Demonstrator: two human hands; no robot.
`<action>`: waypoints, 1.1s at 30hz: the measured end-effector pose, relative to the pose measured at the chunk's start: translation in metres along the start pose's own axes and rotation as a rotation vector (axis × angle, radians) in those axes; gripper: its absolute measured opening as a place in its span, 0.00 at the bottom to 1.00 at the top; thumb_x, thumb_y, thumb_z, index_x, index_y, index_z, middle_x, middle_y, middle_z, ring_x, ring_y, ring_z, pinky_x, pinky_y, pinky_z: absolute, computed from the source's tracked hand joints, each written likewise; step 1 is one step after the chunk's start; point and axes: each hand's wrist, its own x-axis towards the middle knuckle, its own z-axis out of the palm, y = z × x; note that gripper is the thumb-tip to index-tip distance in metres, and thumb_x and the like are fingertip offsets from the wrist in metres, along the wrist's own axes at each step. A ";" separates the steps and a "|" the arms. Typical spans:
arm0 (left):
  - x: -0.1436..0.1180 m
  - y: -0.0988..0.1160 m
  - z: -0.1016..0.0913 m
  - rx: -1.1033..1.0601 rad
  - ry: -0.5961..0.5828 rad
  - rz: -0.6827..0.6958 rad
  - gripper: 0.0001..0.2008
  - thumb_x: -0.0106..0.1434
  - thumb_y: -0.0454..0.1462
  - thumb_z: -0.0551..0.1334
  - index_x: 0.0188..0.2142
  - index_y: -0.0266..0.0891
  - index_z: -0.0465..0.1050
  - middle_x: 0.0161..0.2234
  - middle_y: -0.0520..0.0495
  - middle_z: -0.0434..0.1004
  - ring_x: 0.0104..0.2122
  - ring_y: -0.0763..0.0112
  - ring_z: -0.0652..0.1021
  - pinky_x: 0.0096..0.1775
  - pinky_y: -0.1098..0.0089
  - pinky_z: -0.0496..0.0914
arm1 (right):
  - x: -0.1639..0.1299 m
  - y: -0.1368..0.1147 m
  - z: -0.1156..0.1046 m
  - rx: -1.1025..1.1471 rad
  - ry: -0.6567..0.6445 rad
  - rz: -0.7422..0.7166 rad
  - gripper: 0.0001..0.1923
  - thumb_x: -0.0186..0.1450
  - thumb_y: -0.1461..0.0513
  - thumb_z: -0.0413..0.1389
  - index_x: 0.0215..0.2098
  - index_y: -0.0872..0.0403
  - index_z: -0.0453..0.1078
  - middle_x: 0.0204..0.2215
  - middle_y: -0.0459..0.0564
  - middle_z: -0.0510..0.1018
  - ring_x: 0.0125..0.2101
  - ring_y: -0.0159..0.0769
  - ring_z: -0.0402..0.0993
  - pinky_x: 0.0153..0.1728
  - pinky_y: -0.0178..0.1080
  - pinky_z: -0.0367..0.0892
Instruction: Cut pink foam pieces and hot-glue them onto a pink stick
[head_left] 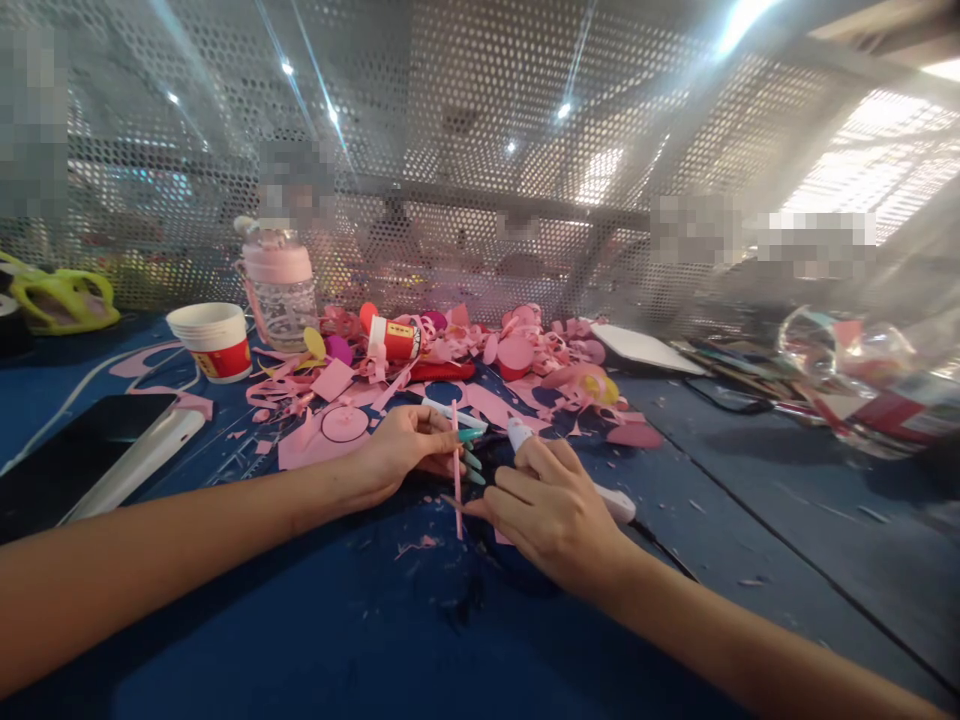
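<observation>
Pink strip [456,470] stands nearly upright on the blue worktop [300,620], its long axis running near to far between both hands, pinched by the left hand [401,450] just left of it, while the right hand [551,510] grips a white glue gun [525,440] just right.

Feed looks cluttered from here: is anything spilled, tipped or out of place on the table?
Yes. Pink paper scraps are strewn in a heap behind the hands, and a small red-and-white container lies tipped on its side among them. The stacked paper cups and pink bottle stand upright.
</observation>
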 end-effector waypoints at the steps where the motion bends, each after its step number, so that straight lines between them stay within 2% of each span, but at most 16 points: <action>1: 0.000 0.000 0.000 0.005 -0.005 0.000 0.15 0.43 0.35 0.69 0.22 0.33 0.62 0.18 0.50 0.73 0.16 0.74 0.75 0.23 0.73 0.72 | 0.000 0.000 -0.001 0.030 -0.021 -0.025 0.17 0.63 0.59 0.50 0.18 0.55 0.61 0.17 0.43 0.65 0.26 0.31 0.52 0.29 0.37 0.47; 5: 0.000 0.000 -0.001 0.010 -0.016 0.011 0.14 0.44 0.35 0.68 0.22 0.33 0.62 0.18 0.50 0.74 0.17 0.74 0.75 0.23 0.72 0.72 | -0.001 0.002 -0.006 0.146 -0.137 -0.166 0.16 0.63 0.59 0.49 0.19 0.55 0.62 0.17 0.42 0.66 0.25 0.30 0.52 0.28 0.37 0.46; 7: 0.000 0.000 -0.001 0.002 -0.013 0.015 0.14 0.45 0.35 0.68 0.23 0.33 0.62 0.18 0.51 0.73 0.17 0.74 0.75 0.23 0.72 0.73 | -0.002 0.002 -0.007 0.177 -0.136 -0.206 0.17 0.63 0.59 0.50 0.18 0.55 0.61 0.17 0.42 0.65 0.24 0.30 0.52 0.27 0.37 0.46; 9: 0.000 -0.001 -0.002 -0.001 -0.016 0.015 0.14 0.45 0.35 0.68 0.23 0.33 0.62 0.18 0.51 0.74 0.17 0.73 0.76 0.24 0.72 0.73 | -0.002 0.002 -0.008 0.174 -0.080 -0.177 0.17 0.63 0.59 0.50 0.18 0.55 0.61 0.16 0.42 0.64 0.25 0.30 0.52 0.27 0.37 0.46; 13: 0.000 -0.001 -0.001 0.000 -0.031 0.021 0.15 0.43 0.36 0.69 0.22 0.33 0.62 0.18 0.50 0.74 0.17 0.73 0.75 0.23 0.72 0.72 | 0.000 0.002 -0.005 0.050 0.046 -0.015 0.17 0.63 0.60 0.49 0.17 0.56 0.61 0.16 0.44 0.64 0.24 0.31 0.51 0.28 0.37 0.47; 16: 0.001 -0.002 0.000 -0.001 -0.034 0.029 0.17 0.41 0.36 0.70 0.22 0.33 0.61 0.17 0.51 0.73 0.15 0.74 0.75 0.22 0.73 0.71 | 0.001 0.002 -0.001 -0.081 0.053 0.035 0.17 0.63 0.61 0.50 0.17 0.55 0.62 0.16 0.45 0.64 0.25 0.32 0.50 0.28 0.37 0.47; 19: 0.001 -0.002 0.000 -0.002 -0.030 0.025 0.17 0.41 0.36 0.70 0.22 0.33 0.61 0.17 0.52 0.72 0.15 0.73 0.75 0.21 0.73 0.71 | 0.002 0.002 0.002 -0.093 0.017 0.018 0.15 0.63 0.61 0.50 0.18 0.55 0.62 0.17 0.44 0.65 0.26 0.32 0.50 0.28 0.37 0.46; 26: 0.000 -0.001 -0.001 0.013 -0.032 0.020 0.15 0.43 0.35 0.69 0.22 0.33 0.61 0.18 0.51 0.73 0.16 0.74 0.75 0.24 0.72 0.72 | 0.001 0.003 -0.002 0.113 -0.078 -0.099 0.14 0.63 0.59 0.50 0.20 0.55 0.62 0.18 0.42 0.67 0.27 0.32 0.53 0.29 0.37 0.46; 29: 0.000 0.001 0.000 -0.010 0.003 0.005 0.14 0.44 0.33 0.68 0.22 0.33 0.62 0.18 0.51 0.73 0.16 0.74 0.75 0.24 0.73 0.72 | -0.001 0.000 -0.005 0.165 -0.116 -0.171 0.14 0.62 0.59 0.51 0.20 0.55 0.61 0.17 0.42 0.66 0.26 0.31 0.52 0.29 0.37 0.46; 31: 0.000 0.001 0.000 -0.018 0.028 -0.003 0.13 0.45 0.32 0.68 0.22 0.33 0.62 0.18 0.51 0.73 0.16 0.74 0.75 0.23 0.73 0.72 | -0.002 -0.002 -0.006 0.203 -0.106 -0.186 0.15 0.62 0.59 0.51 0.19 0.55 0.61 0.17 0.42 0.65 0.25 0.30 0.52 0.28 0.37 0.46; 33: 0.000 0.001 0.000 -0.022 0.018 -0.003 0.13 0.45 0.32 0.68 0.22 0.33 0.62 0.18 0.51 0.73 0.16 0.74 0.75 0.23 0.73 0.72 | -0.002 -0.003 -0.006 0.203 -0.053 -0.143 0.15 0.62 0.59 0.51 0.18 0.55 0.61 0.16 0.42 0.65 0.25 0.30 0.53 0.28 0.37 0.47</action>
